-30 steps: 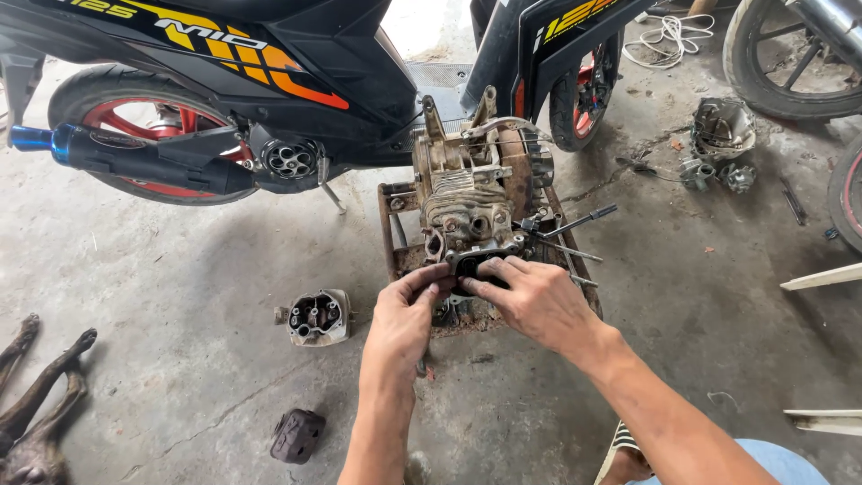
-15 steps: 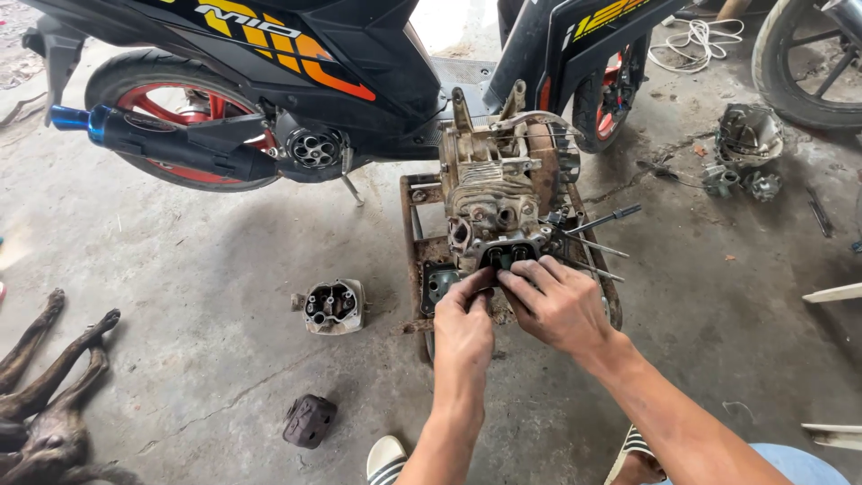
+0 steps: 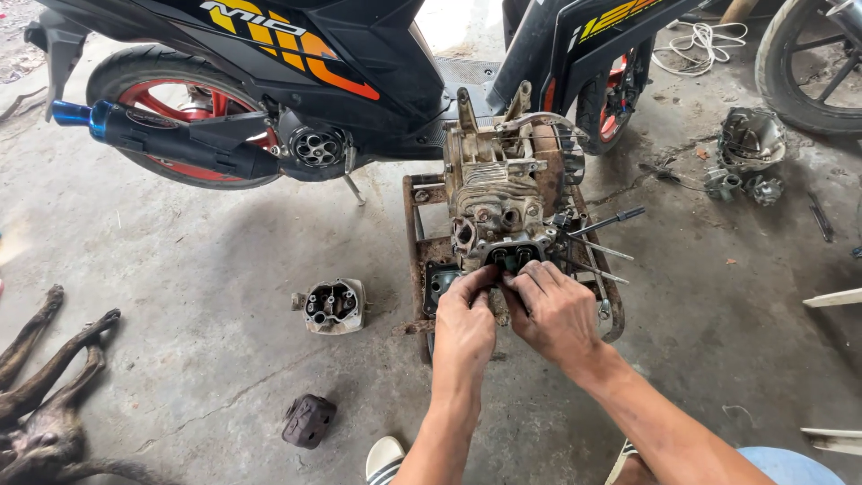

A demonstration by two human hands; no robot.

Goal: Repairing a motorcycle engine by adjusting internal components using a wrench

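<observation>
Both hands have drawn closer together since a moment ago: the left hand and right hand now pinch with narrowed fingers at the front opening of the engine, which sits on a rusty frame on the floor. So the work has settled on that one spot. A loose cylinder head lies untouched to the left, below the motorbike.
</observation>
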